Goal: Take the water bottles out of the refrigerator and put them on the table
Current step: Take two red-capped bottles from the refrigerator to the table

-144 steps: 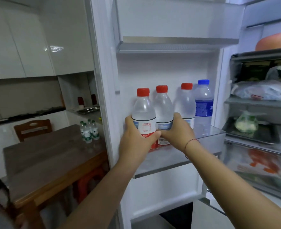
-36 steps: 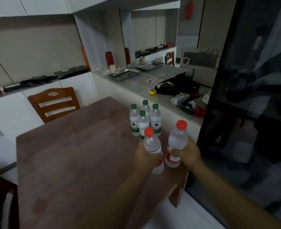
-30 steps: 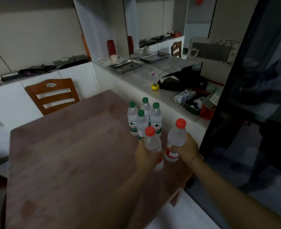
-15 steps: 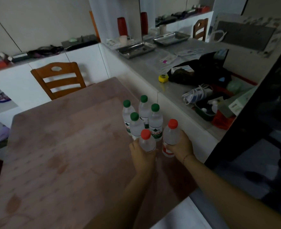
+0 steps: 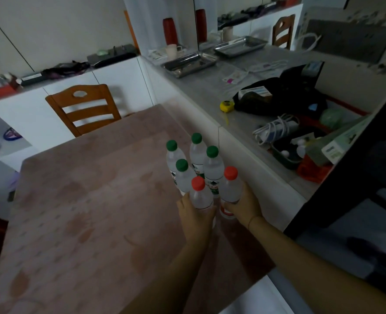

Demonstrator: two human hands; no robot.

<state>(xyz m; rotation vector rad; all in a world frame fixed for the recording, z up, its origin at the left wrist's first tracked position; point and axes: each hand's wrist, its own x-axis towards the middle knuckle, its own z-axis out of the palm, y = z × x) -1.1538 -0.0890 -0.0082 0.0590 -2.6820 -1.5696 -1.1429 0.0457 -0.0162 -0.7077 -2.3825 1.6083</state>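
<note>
My left hand [image 5: 196, 219] grips a clear water bottle with a red cap [image 5: 200, 193]. My right hand [image 5: 246, 206] grips a second red-capped bottle [image 5: 230, 189] just to its right. Both bottles stand upright at the right edge of the brown wooden table [image 5: 85, 211]; their bases are hidden by my fingers. Directly behind them stand several green-capped water bottles [image 5: 194, 162] in a tight cluster, touching or nearly touching the red-capped pair.
A wooden chair [image 5: 83, 107] stands at the table's far side. To the right runs a grey counter [image 5: 210, 87] with a metal tray [image 5: 189, 62], a yellow tape measure [image 5: 226, 106], a black bag [image 5: 280, 98] and cables. A dark door panel [image 5: 368, 177] is at the far right.
I carried the two red-capped bottles from the refrigerator door shelf to the table. Over the last second they came down beside the green-capped cluster, and my view tilted downward.
</note>
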